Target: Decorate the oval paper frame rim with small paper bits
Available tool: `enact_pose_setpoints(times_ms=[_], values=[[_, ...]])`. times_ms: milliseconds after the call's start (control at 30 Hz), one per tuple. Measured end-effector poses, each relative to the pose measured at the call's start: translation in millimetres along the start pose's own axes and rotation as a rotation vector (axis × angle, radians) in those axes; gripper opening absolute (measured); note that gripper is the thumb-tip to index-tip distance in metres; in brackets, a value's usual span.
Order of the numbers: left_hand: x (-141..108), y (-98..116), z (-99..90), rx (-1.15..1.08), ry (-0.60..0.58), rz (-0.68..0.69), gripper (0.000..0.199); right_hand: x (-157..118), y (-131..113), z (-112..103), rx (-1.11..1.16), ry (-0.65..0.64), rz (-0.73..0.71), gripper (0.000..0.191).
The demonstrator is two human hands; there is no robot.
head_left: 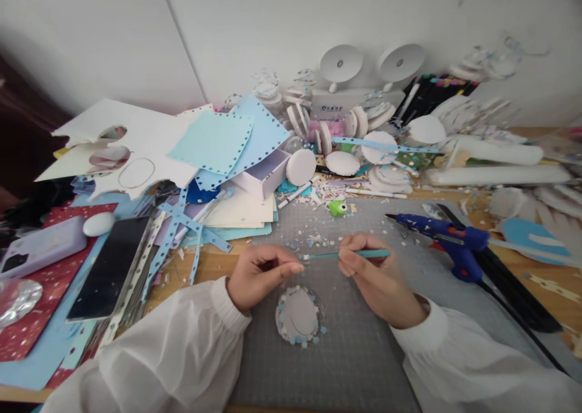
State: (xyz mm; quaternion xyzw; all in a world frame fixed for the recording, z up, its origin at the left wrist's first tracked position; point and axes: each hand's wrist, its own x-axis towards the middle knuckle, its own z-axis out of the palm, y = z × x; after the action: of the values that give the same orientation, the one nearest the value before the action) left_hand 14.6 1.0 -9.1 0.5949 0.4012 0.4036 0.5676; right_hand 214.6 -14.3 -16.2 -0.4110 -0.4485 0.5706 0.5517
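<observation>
My right hand grips slim teal tweezers, held nearly level with their tip pointing left. A tiny white piece shows at that tip, close to my left fingertips. The thumb and forefinger of my left hand are pinched together; what lies between them is too small to make out. Below and between my hands, a round white disc lies on the grey cutting mat. Small blue and white paper shapes ring its edge.
A blue glue gun lies on the right. A green frog-like figure and paper scraps sit ahead. Left are a phone, punched strips and paper sheets. White discs and a double lamp stand behind.
</observation>
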Motion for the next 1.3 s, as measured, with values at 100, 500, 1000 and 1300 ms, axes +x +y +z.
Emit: enact_pose_setpoints(times_ms=[100,500,1000,1300], values=[[0,0,-1.6,0.031,0.016,0.02,0.037,4,-1,-3,-0.131,0.072,-0.156,0.014],[-1,-10,-7.8,-0.122,-0.078,-0.097,0.061,0,-22,39,-1.231,-0.324,-1.251,0.017],[6,-13,-15.7,-0.325,0.124,-0.142,0.034,-69,-25,-48,-1.395,0.303,-0.695,0.008],[2,-4,-14.8,-0.248,0.038,-0.176,0.034,-54,-5,-138,-1.866,0.585,-0.502,0.04]])
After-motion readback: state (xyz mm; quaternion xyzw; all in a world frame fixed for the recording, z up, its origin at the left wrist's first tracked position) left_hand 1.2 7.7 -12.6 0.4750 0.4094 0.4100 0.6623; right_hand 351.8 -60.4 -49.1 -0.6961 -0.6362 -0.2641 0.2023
